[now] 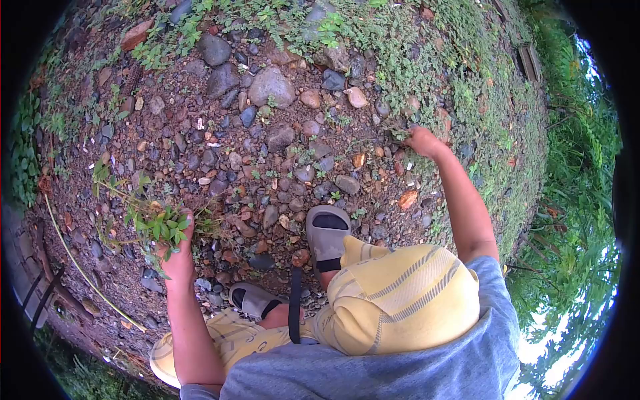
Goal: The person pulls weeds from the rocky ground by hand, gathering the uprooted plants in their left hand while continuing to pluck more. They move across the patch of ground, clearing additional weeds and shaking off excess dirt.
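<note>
My left hand [179, 257] is closed around a bunch of pulled weeds [160, 223], with green leaves and thin stems spilling out to the left above the stony ground. Out to the right, my right hand [425, 142] reaches down to the soil at the edge of the low green ground cover [440, 73]. Its fingers are pinched on a small weed [400, 133] at ground level. How much of that plant lies inside the fingers is hidden.
Stones and pebbles cover the ground, among them a large grey rock [271, 87] and an orange stone [408, 199]. My sandals [327, 233] stand on the gravel. A long pale stalk [87, 270] lies at left. Dense foliage [573, 153] borders the right.
</note>
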